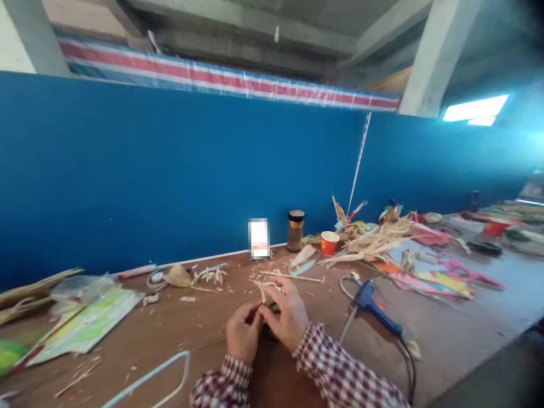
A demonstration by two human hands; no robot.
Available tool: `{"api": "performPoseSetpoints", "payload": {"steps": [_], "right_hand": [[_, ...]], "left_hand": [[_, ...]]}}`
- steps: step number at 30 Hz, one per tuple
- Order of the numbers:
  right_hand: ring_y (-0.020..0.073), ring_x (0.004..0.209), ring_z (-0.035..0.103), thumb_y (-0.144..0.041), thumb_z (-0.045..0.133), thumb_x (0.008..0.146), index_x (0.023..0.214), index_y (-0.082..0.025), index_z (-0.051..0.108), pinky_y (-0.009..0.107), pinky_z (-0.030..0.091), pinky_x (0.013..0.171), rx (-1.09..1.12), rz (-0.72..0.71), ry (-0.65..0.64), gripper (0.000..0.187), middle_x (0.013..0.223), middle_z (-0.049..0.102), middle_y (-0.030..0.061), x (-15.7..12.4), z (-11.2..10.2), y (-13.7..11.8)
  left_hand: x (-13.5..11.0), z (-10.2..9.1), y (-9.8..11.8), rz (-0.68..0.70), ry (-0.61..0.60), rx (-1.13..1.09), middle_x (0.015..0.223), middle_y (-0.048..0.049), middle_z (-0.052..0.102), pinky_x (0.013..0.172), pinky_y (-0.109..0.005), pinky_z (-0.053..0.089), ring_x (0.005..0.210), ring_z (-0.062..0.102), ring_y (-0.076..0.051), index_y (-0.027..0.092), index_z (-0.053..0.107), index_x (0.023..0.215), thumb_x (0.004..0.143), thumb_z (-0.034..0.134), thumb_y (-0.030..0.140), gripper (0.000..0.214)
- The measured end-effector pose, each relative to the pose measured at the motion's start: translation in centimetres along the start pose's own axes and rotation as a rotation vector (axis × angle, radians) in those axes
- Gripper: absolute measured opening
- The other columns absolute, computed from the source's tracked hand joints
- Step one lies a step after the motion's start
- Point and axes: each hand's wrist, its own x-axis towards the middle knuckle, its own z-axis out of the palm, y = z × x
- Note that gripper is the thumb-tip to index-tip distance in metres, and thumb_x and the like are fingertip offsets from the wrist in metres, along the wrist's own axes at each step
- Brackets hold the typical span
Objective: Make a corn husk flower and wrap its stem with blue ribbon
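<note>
Watching someone in a checked shirt (348, 368) do some really fiddly work at this long brown table (204, 334), elbows toward the front edge. The piece in play is a pale strip (263, 293), up off the tabletop and right between the two hands, roughly midway from front edge to back edge. The left hand (244, 331) has thumb and fingers pinched together on its lower end. The right hand (289, 314) comes in from the other side, thumb and forefinger closed around the same strip, other fingers curled above. There's something dark under the right palm, mostly hidden, so no clue what that is.

Just past the fingers a thin stick (293, 276) lies flat. Over toward the back edge, by the blue wall (170, 153), there's a jar (295, 237) with a black lid and a red paper cup (329, 245), both upright, then a big messy heap of dried husks (378, 241). Right of the hands, nearer the front edge, is a blue glue gun (378, 311), its cord trailing off that edge. Pink scissors (476, 276) lie farther along. Left side's got a green printed sheet (97, 326), plus a pale blue loop (170, 362) by the front edge.
</note>
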Motion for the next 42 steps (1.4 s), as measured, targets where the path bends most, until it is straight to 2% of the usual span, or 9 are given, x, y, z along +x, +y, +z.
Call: {"api": "performPoseSetpoints", "payload": {"steps": [3,7,12,16,20,24,27,34,42], "right_hand": [[0.0231,0.113,0.04,-0.02,0.054,0.077,0.109,-0.024,0.057,0.042,0.039,0.093,-0.045,-0.072,0.026,0.032,0.122,0.04,0.0092,-0.2,-0.2,-0.2],[0.0249,0.119,0.035,-0.018,0.05,0.08,0.111,-0.028,0.057,0.043,0.036,0.096,-0.168,-0.179,0.055,0.033,0.129,0.035,0.0083,-0.4,-0.2,-0.2],[0.0273,0.121,0.034,-0.02,0.054,0.079,0.116,-0.033,0.053,0.042,0.04,0.09,-0.333,-0.283,0.116,0.039,0.131,0.037,0.0066,-0.7,0.5,0.3],[0.0267,0.122,0.033,-0.023,0.056,0.08,0.115,-0.036,0.052,0.041,0.038,0.092,-0.399,-0.344,0.157,0.038,0.132,0.039,0.0034,-1.0,1.0,0.7],[0.0262,0.121,0.034,-0.023,0.055,0.081,0.114,-0.033,0.054,0.04,0.036,0.092,-0.421,-0.343,0.17,0.035,0.13,0.044,0.0024,-1.0,1.1,0.8],[0.0241,0.115,0.039,-0.023,0.053,0.082,0.109,-0.028,0.059,0.038,0.033,0.093,-0.411,-0.367,0.156,0.028,0.12,0.055,-0.0005,-1.0,1.1,0.7],[0.0229,0.112,0.041,-0.023,0.051,0.083,0.11,-0.026,0.058,0.037,0.032,0.093,-0.378,-0.36,0.133,0.028,0.115,0.059,-0.0009,-1.0,1.2,0.7],[0.0226,0.116,0.039,-0.023,0.049,0.085,0.114,-0.029,0.055,0.039,0.032,0.092,-0.338,-0.351,0.102,0.031,0.114,0.06,-0.0009,-1.3,1.6,0.7],[0.0225,0.118,0.036,-0.019,0.046,0.085,0.122,-0.026,0.048,0.038,0.036,0.093,-0.293,-0.341,0.023,0.038,0.12,0.056,0.0007,-1.3,1.3,0.7]], "left_hand": [[0.1,0.0,0.1,0.013,-0.003,-0.008,0.075,-0.0065,0.07,0.065,-0.029,0.049,0.069,0.063,-0.02,0.016,0.069,0.077,0.069,0.057,0.031,0.021],[0.0,0.2,0.0,-0.021,0.002,-0.069,0.071,-0.0058,0.069,0.061,-0.028,0.049,0.064,0.062,-0.019,0.016,0.069,0.077,0.069,0.057,0.034,0.023],[-0.1,0.5,-0.4,-0.077,0.011,-0.106,0.063,-0.0042,0.066,0.055,-0.025,0.046,0.056,0.058,-0.016,0.015,0.068,0.071,0.069,0.058,0.035,0.023],[-0.2,0.7,-0.7,-0.071,0.025,-0.147,0.059,-0.0031,0.063,0.053,-0.023,0.044,0.054,0.054,-0.015,0.014,0.066,0.063,0.067,0.06,0.035,0.022],[-0.2,0.8,-0.7,-0.081,0.005,-0.178,0.069,-0.0048,0.067,0.06,-0.025,0.046,0.062,0.058,-0.017,0.014,0.067,0.073,0.068,0.06,0.034,0.022],[-0.2,0.6,-0.5,-0.06,-0.014,-0.131,0.064,-0.0038,0.066,0.058,-0.026,0.047,0.058,0.058,-0.017,0.014,0.068,0.073,0.068,0.059,0.034,0.022],[-0.1,0.4,-0.2,-0.048,-0.015,-0.081,0.068,-0.0042,0.069,0.061,-0.028,0.048,0.062,0.06,-0.018,0.016,0.069,0.075,0.068,0.058,0.033,0.022],[0.1,0.0,0.1,-0.035,-0.013,-0.035,0.07,-0.0049,0.069,0.062,-0.028,0.048,0.065,0.062,-0.02,0.016,0.069,0.074,0.068,0.056,0.036,0.025],[0.0,0.0,0.0,-0.043,0.032,-0.03,0.072,-0.0058,0.07,0.063,-0.028,0.048,0.066,0.062,-0.02,0.015,0.069,0.077,0.068,0.058,0.036,0.025]]}}
